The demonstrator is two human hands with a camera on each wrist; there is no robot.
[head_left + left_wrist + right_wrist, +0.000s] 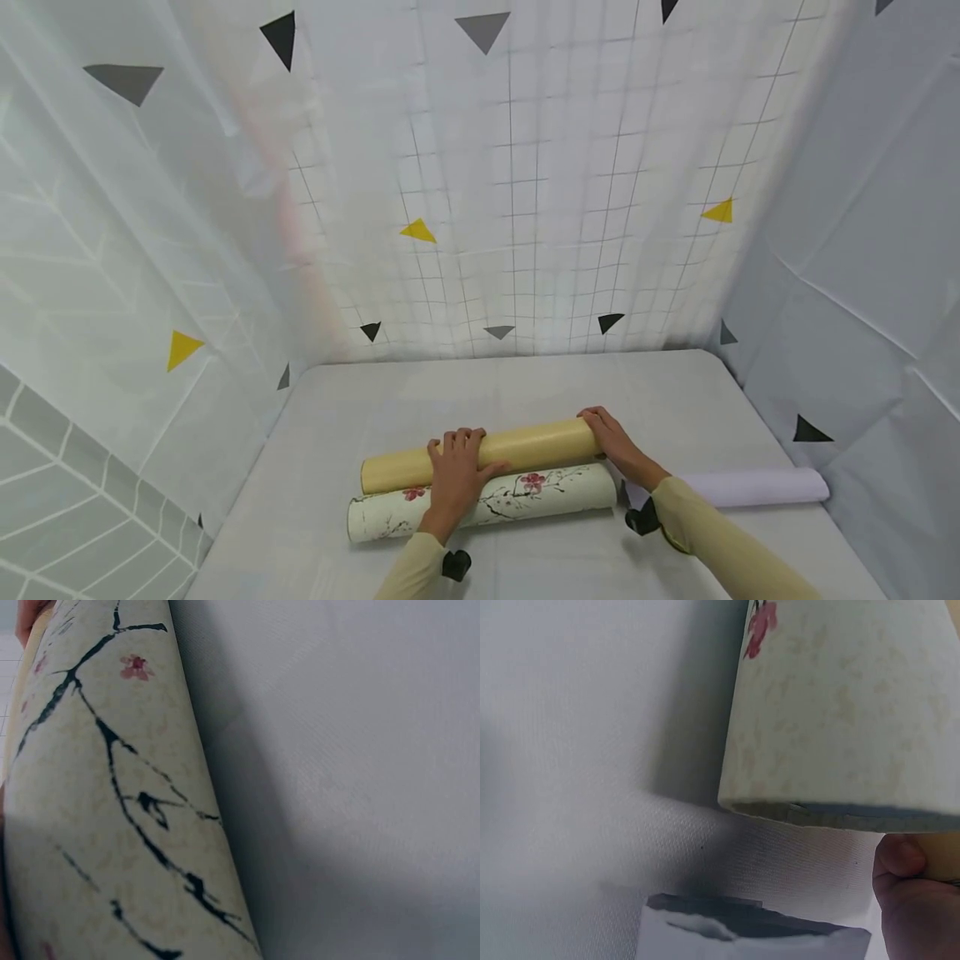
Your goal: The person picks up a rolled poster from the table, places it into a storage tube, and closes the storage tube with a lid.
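A plain yellow wallpaper roll (525,446) lies slantwise on the white table. My left hand (456,479) grips it left of its middle, fingers bent over the top and thumb on the near side. At its right end my right hand (618,442) holds on; the thumb (901,856) shows against that end in the right wrist view. Close in front lies a cream wallpaper roll (551,493) with dark branches and red blossoms, its open end (840,817) facing right. My left wrist crosses over this cream roll. The left fingers are hidden in the left wrist view.
A white roll (757,487) lies on the right of the table, partly behind my right forearm; its open end (757,919) looks ragged. The white tabletop (517,383) meets a sheeted back wall (517,167) and side sheets with triangles.
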